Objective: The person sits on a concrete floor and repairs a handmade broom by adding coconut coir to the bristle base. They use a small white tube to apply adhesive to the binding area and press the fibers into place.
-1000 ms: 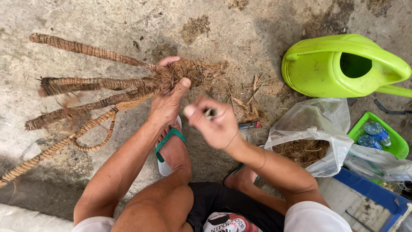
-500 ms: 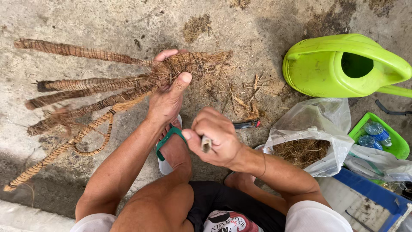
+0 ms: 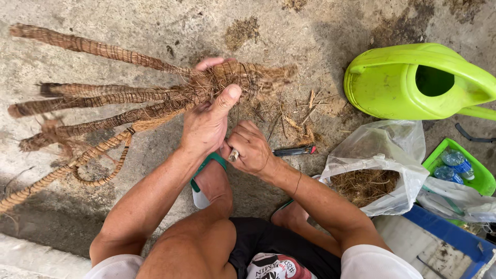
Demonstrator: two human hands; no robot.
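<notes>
My left hand (image 3: pixel 207 121) grips a bundle of brown fibre-wrapped stems (image 3: pixel 155 106) where they join, thumb up over the knot. The stems fan out to the left across the concrete floor. My right hand (image 3: pixel 249 149) is closed just below and to the right of the left one, pinching a small pale object, perhaps the end of a thin string, which runs up to the fibrous head of the bundle (image 3: pixel 256 77). A utility knife (image 3: pixel 294 151) with a red tip lies on the floor just right of my right hand.
A lime-green watering can (image 3: pixel 413 82) stands at the upper right. A clear plastic bag (image 3: pixel 380 170) holds loose brown fibre. Behind it are a green tray (image 3: pixel 480 178) with small bottles and a blue crate (image 3: pixel 449 235). My feet wear green sandals (image 3: pixel 204 178).
My right hand has dropped from above the bundle to just below my left hand and closed tight. The left hand keeps its grip on the bundle, which barely shifts.
</notes>
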